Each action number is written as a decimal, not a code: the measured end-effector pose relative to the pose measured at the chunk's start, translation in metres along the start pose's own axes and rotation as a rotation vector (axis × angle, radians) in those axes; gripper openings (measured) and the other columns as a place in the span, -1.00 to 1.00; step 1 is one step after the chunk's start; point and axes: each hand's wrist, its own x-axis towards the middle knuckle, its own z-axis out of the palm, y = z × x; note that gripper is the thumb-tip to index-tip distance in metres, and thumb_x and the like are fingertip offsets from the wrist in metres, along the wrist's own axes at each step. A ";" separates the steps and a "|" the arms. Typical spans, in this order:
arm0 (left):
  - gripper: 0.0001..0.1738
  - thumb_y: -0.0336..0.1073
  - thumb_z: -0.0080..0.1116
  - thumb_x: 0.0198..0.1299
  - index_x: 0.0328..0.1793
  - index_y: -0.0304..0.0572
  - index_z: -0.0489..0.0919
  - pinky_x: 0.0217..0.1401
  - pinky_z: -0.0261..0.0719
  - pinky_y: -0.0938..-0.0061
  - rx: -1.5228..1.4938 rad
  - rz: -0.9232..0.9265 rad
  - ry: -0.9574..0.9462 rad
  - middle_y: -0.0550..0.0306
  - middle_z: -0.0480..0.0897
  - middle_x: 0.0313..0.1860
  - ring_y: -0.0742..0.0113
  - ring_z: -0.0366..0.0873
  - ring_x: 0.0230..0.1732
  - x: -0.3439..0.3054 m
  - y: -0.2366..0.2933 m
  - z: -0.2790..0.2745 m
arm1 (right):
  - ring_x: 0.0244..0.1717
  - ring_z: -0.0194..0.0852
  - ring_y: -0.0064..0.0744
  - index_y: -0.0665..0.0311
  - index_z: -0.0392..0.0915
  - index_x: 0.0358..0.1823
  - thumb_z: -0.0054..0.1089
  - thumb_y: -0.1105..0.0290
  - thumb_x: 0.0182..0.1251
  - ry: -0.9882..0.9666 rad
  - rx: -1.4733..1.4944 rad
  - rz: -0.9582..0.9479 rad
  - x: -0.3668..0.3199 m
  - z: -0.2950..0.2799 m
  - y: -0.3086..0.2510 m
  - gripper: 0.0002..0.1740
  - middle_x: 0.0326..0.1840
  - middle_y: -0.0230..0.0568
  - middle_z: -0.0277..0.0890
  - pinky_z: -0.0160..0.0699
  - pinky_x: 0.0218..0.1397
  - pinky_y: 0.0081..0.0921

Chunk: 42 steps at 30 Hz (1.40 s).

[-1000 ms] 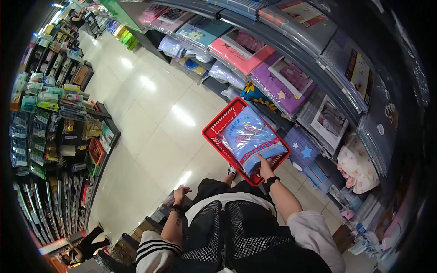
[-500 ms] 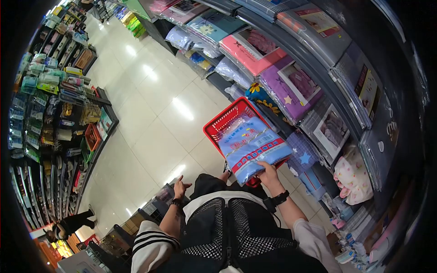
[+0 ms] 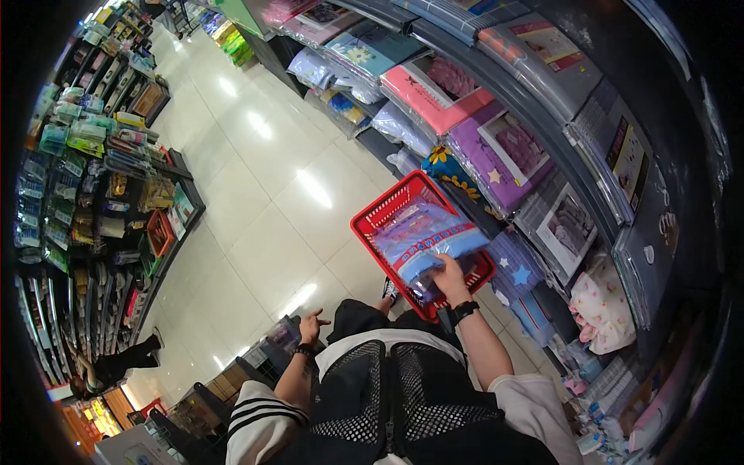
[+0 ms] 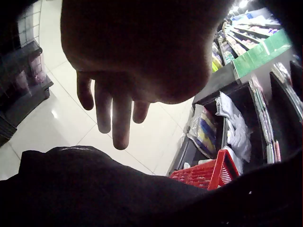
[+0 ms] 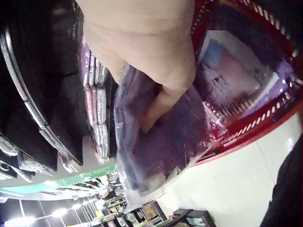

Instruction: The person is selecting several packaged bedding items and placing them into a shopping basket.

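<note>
The blue package (image 3: 432, 240) lies pinched in the right hand's grip (image 3: 449, 278).

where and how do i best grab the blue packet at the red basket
Probably by its near edge, coming from the body's side, thumb on top and fingers beneath. The blue packet is broad, soft and folded, and that edge faces the person, away from the far rim of the red basket. The right hand already grips it there.
</note>
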 end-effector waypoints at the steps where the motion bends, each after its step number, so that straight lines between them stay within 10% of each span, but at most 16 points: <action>1: -0.53 -0.44 -0.20 0.11 0.12 -0.31 0.57 0.03 0.54 0.60 0.164 0.043 -0.030 -0.06 0.62 0.08 0.29 0.66 -0.10 0.000 0.001 -0.003 | -0.08 0.51 -0.27 0.39 0.49 -0.13 0.12 0.53 0.20 -0.003 -0.039 -0.013 0.003 -0.006 0.005 -0.79 -0.11 -0.09 0.54 0.52 -0.01 -0.35; 5: -0.49 -0.35 -0.33 0.13 0.03 -0.27 0.64 0.06 0.50 0.61 -0.018 -0.027 -0.030 0.02 0.73 -0.37 0.37 0.66 -0.15 -0.011 0.005 -0.005 | -0.07 0.49 -0.25 0.39 0.48 -0.15 0.14 0.49 0.18 0.068 0.104 0.052 0.006 0.002 0.000 -0.79 -0.15 -0.13 0.53 0.50 0.00 -0.33; 13: -0.67 -0.42 -0.06 0.10 -0.07 -0.36 0.64 0.08 0.52 0.47 -0.402 -0.211 -0.072 0.05 0.72 -0.26 0.34 0.65 -0.09 0.002 -0.012 0.009 | -0.12 0.52 -0.27 0.30 0.49 -0.13 0.16 0.54 0.17 0.047 0.053 0.093 0.009 0.024 -0.013 -0.79 -0.16 -0.18 0.54 0.53 -0.05 -0.33; 17: -0.67 -0.36 0.03 0.13 -0.02 -0.36 0.60 0.06 0.49 0.49 -0.266 -0.223 -0.078 0.06 0.70 -0.19 0.33 0.63 -0.07 0.001 0.036 0.000 | -0.09 0.52 -0.25 0.29 0.50 -0.09 0.21 0.56 0.14 0.079 0.020 0.087 0.047 -0.059 0.033 -0.73 -0.11 -0.20 0.54 0.51 -0.01 -0.36; 19: -0.66 -0.32 0.06 0.14 0.02 -0.31 0.59 0.04 0.47 0.49 -0.316 -0.222 -0.100 0.08 0.70 -0.16 0.32 0.62 -0.06 0.005 0.054 -0.009 | -0.02 0.50 -0.24 0.30 0.50 -0.05 0.20 0.53 0.17 0.088 -0.678 -0.017 0.054 -0.107 0.053 -0.72 -0.04 -0.15 0.54 0.48 0.07 -0.35; 20: -0.64 -0.30 0.05 0.15 0.04 -0.29 0.58 0.05 0.47 0.47 -0.317 -0.158 -0.108 0.08 0.69 -0.15 0.31 0.62 -0.06 0.009 0.066 -0.012 | 0.05 0.47 -0.19 0.30 0.45 0.04 0.17 0.46 0.22 -0.089 -1.405 -0.232 0.023 -0.102 0.035 -0.66 0.05 -0.07 0.49 0.45 0.14 -0.28; 21: -0.63 -0.28 0.04 0.17 0.06 -0.28 0.57 0.06 0.46 0.46 -0.318 -0.097 -0.117 0.08 0.69 -0.14 0.29 0.62 -0.06 0.011 0.081 -0.016 | 0.05 0.47 -0.19 0.30 0.45 0.04 0.17 0.46 0.22 -0.085 -1.401 -0.229 0.025 -0.105 0.036 -0.66 0.05 -0.07 0.49 0.45 0.14 -0.28; 23: -0.64 -0.34 -0.05 0.21 0.09 -0.36 0.53 0.16 0.44 0.43 -0.337 0.009 -0.168 -0.02 0.66 -0.08 0.26 0.59 0.02 0.013 0.115 -0.026 | 0.05 0.46 -0.12 0.28 0.36 0.12 0.21 0.45 0.18 0.426 -0.393 0.164 0.038 -0.114 0.042 -0.55 0.09 -0.03 0.43 0.47 0.11 -0.17; 29: -0.67 -0.44 -0.05 0.20 0.07 -0.33 0.54 0.25 0.37 0.32 -0.110 0.651 -0.396 0.00 0.61 0.02 0.14 0.48 0.15 -0.086 0.361 -0.081 | 0.20 0.37 -0.07 0.31 0.25 0.18 0.22 0.49 0.12 0.606 -0.569 0.138 0.053 -0.126 0.046 -0.44 0.19 0.04 0.34 0.44 0.14 -0.01; 31: -0.66 -0.47 -0.04 0.16 0.07 -0.32 0.56 0.28 0.33 0.27 -0.154 0.901 -0.508 -0.01 0.60 0.02 0.05 0.47 0.16 -0.131 0.426 -0.095 | 0.23 0.39 -0.13 0.36 0.21 0.24 0.22 0.48 0.11 0.775 -1.317 -0.239 0.057 -0.137 0.054 -0.37 0.28 0.16 0.27 0.53 0.07 -0.07; 33: -0.67 -0.26 -0.09 0.30 0.00 -0.31 0.59 0.26 0.33 0.06 -0.327 1.091 -0.760 -0.16 0.58 0.03 -0.16 0.45 0.16 -0.166 0.466 -0.099 | 0.20 0.43 -0.03 0.34 0.21 0.29 0.20 0.47 0.07 0.806 -1.435 -0.200 0.032 -0.127 0.043 -0.31 0.21 0.26 0.35 0.56 0.07 -0.28; 35: -0.60 -0.11 -0.07 0.35 0.01 -0.28 0.61 0.26 0.30 -0.08 -0.574 1.284 -1.043 -0.37 0.52 0.07 -0.33 0.39 0.18 -0.194 0.501 -0.089 | 0.31 0.30 -0.06 0.37 0.11 0.36 0.28 0.48 0.04 0.531 -1.120 0.403 0.023 -0.112 0.011 -0.19 0.27 0.27 0.26 0.46 0.19 -0.13; 37: -0.48 -0.09 -0.22 0.36 0.13 -0.42 0.51 0.37 0.06 -0.15 -0.897 1.457 -1.295 -0.56 0.19 0.32 -0.43 0.11 0.37 -0.209 0.521 -0.069 | 0.32 0.26 0.04 0.39 0.23 0.27 0.30 0.49 0.01 0.539 -1.052 0.368 -0.005 -0.068 0.001 -0.27 0.24 0.27 0.26 0.43 0.23 -0.12; 39: -0.50 0.09 -0.04 0.32 0.17 -0.06 0.60 0.34 0.00 -0.26 -1.365 1.663 -1.057 -0.75 0.30 0.20 -0.53 0.19 0.31 -0.236 0.525 -0.017 | 0.32 0.21 0.08 0.37 0.38 0.13 0.29 0.53 -0.03 0.835 -1.422 -0.259 -0.009 -0.064 0.006 -0.41 0.24 0.21 0.21 0.38 0.25 -0.06; 40: -0.50 0.09 -0.04 0.32 0.17 -0.06 0.60 0.34 0.00 -0.26 -1.367 1.656 -1.060 -0.75 0.30 0.20 -0.53 0.19 0.31 -0.245 0.535 -0.010 | 0.32 0.21 0.08 0.37 0.38 0.13 0.29 0.53 -0.03 0.839 -1.420 -0.254 -0.008 -0.070 0.008 -0.41 0.24 0.21 0.21 0.38 0.25 -0.06; 42: -0.49 0.02 -0.17 0.40 0.01 -0.21 0.67 0.27 0.22 -0.12 -1.616 1.599 -1.082 -0.71 0.27 0.23 -0.43 0.17 0.31 -0.261 0.559 -0.008 | 0.36 0.11 0.06 0.27 0.43 0.13 0.26 0.56 -0.07 0.518 -1.791 -0.509 0.001 -0.087 0.013 -0.40 0.28 0.07 0.15 0.30 0.31 -0.10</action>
